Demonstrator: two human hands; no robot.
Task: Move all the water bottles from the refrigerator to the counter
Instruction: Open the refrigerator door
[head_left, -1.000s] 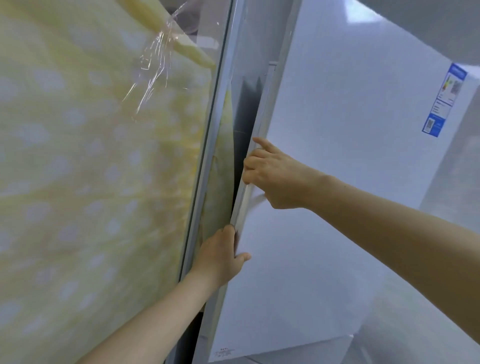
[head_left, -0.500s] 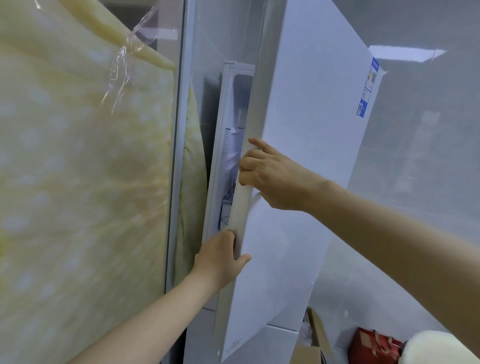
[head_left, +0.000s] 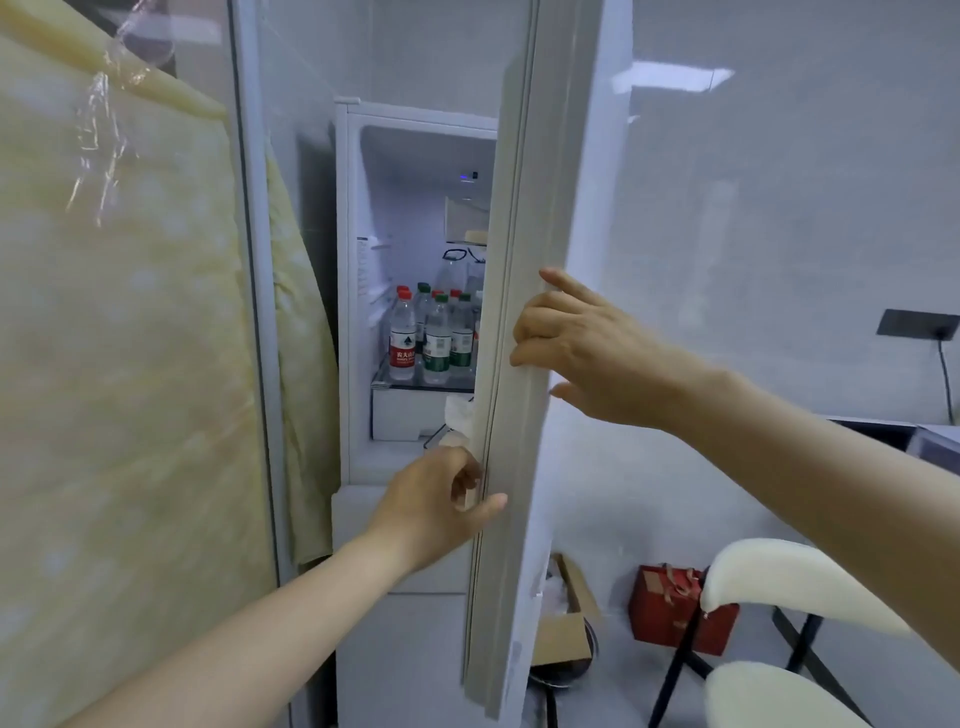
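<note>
The white refrigerator (head_left: 353, 291) stands partly open, its door (head_left: 524, 208) seen almost edge-on. Both hands hold the door's edge: my left hand (head_left: 436, 504) grips it low, my right hand (head_left: 576, 348) wraps it higher up. Inside, on a lit glass shelf (head_left: 395, 385), stand several water bottles (head_left: 431, 338) with red and green caps and labels. The door hides the right part of the shelf. A taller clear bottle (head_left: 451, 270) rises behind them.
A yellow wrapped mattress (head_left: 119, 364) leans on a glass partition at the left. Right of the door on the floor are a cardboard box (head_left: 563, 629) and a red gift box (head_left: 675, 608). A cream cushioned chair (head_left: 795, 623) stands at lower right.
The door has swung further open to the right under both hands, and the lit shelf with the bottles has come into sight.
</note>
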